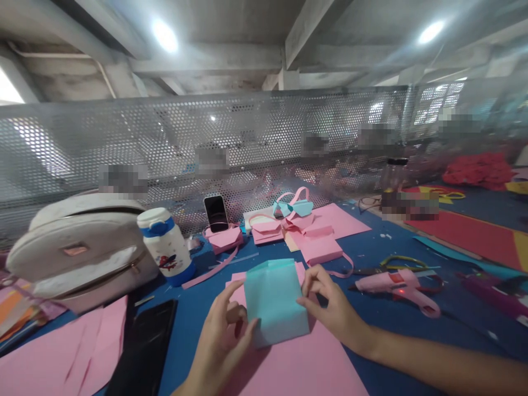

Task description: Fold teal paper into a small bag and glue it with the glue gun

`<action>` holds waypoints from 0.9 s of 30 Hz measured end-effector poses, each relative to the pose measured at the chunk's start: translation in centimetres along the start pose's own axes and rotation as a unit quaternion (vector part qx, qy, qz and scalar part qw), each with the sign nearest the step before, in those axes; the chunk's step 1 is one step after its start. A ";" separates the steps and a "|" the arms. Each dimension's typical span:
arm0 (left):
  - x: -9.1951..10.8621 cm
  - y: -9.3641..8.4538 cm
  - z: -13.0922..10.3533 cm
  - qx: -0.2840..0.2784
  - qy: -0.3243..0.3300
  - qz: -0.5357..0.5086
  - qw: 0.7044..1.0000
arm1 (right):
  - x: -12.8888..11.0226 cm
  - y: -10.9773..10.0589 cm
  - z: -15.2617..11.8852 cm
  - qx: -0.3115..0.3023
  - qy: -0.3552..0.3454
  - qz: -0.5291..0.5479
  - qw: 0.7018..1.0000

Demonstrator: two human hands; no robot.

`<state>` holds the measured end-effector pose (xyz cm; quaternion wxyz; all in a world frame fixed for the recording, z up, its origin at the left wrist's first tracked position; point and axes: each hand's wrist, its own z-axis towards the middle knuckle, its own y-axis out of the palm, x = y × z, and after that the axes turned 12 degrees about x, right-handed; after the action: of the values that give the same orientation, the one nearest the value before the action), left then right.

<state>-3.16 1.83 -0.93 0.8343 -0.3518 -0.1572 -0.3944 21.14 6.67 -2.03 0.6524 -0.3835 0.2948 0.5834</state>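
A light blue folded-paper pouch, boxy with a flap at its top edge, stands between my two hands over a pink sheet. My left hand grips its left side, the thumb at the lower front corner and the fingers curled along the edge. On the right edge, my right hand pinches the paper with thumb and bent fingers. Beyond the pouch lie pink paper pouches with strap-like strips and a small blue one with a pink strap.
A pink glue gun with a red light lies at right, near yellow-handled scissors. On the left are a black tablet-like slab, a bottle, a pale backpack and a propped phone. A perforated metal screen stands behind.
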 end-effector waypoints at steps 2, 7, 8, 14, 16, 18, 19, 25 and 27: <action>-0.1 -0.2 -0.1 0.004 0.019 0.015 1.000 | 0.1 -0.1 0.0 -0.001 -0.044 -0.013 0.999; -0.9 -0.5 -0.8 0.047 0.084 0.060 0.994 | 0.3 -0.4 0.2 -0.052 -0.114 -0.035 0.992; -1.1 -0.5 -0.9 0.056 0.082 0.065 0.993 | 0.2 -0.4 0.2 -0.059 -0.116 -0.032 0.991; -1.2 -0.4 -1.1 0.062 0.044 0.053 0.996 | -0.3 -0.4 0.2 -0.072 -0.115 -0.036 0.990; -1.0 -0.4 -0.9 0.055 0.060 0.043 0.996 | -0.3 -0.4 0.2 -0.070 -0.104 -0.035 0.992; -0.7 -0.5 -0.7 0.060 0.094 0.042 0.993 | -0.1 -0.4 0.2 -0.073 -0.101 -0.032 0.992; -0.6 -0.6 -0.5 0.062 0.115 0.044 0.990 | 0.0 -0.4 0.3 -0.076 -0.105 -0.030 0.991; 0.0 -0.9 0.1 -0.017 0.216 0.085 0.972 | 0.7 -0.4 0.5 -0.102 -0.113 -0.009 0.988; 0.0 -0.9 0.2 -0.031 0.203 0.071 0.976 | 0.7 -0.4 0.6 -0.100 -0.090 0.001 0.991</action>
<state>-3.85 1.57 -0.36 0.8635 -0.3001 0.0531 -0.4018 21.56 7.54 -2.28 0.6341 -0.3923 0.1752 0.6429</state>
